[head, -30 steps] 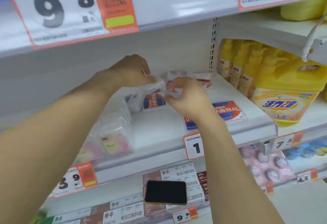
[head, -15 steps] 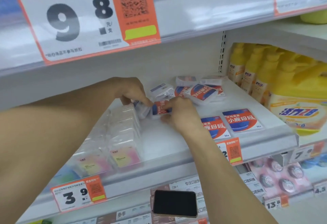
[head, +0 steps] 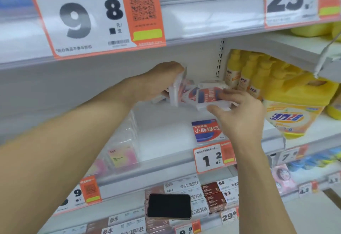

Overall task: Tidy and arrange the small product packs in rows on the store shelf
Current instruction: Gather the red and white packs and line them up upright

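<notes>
Both hands [head: 158,84] [head: 239,115] now lift packs [head: 208,95] above the bare shelf [head: 166,123].

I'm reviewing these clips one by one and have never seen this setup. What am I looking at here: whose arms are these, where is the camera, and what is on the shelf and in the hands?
There is no machine here. A person wears one wide-angle camera on the head, so the view looks forward and down along their own two bare arms.

The left hand grips a white pack held on edge. The right hand holds a red, white and blue pack at the back of the white shelf.

A flat blue and red pack lies near the shelf front, with clear-wrapped pink and yellow packs to its left. Yellow bottles stand to the right. A dark phone rests on the lower shelf.
</notes>
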Motion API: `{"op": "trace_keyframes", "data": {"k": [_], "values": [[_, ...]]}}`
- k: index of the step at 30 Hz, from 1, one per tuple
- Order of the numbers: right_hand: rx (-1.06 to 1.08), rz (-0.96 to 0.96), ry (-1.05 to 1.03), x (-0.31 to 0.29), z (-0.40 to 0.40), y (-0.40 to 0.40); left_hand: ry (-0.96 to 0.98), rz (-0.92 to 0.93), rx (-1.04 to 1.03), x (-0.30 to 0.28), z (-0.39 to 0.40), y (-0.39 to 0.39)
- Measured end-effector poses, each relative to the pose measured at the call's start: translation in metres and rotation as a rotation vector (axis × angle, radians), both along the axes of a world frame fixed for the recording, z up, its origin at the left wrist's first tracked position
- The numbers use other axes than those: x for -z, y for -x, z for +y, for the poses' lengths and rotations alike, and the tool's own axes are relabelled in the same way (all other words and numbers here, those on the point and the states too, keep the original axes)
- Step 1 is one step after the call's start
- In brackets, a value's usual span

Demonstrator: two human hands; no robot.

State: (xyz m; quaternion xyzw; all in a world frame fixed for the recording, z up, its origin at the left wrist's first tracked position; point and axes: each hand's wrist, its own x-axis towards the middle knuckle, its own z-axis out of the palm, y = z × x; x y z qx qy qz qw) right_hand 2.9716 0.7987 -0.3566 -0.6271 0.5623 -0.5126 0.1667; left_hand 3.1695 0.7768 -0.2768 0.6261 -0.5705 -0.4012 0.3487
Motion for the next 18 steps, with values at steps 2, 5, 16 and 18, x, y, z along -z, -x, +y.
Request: {"op": "trace_keyframes", "data": {"k": [2, 5, 16, 18], "values": [[0.114, -0.013, 0.003, 0.009, 0.007, 0.013, -0.005, 0.127, -0.025, 0.014, 0.0, 0.016], [0.193, -0.019, -0.026, 0.018, 0.005, 0.031, 0.018, 0.137, 0.024, 0.04, -0.004, 0.033], [0.194, -0.041, -0.071, 0.034, 0.005, 0.061, 0.083, -0.502, 0.138, 0.063, -0.002, 0.048], [0.203, -0.044, -0.079, 0.035, 0.004, 0.062, 0.092, -0.68, 0.101, 0.066, -0.001, 0.053]]}}
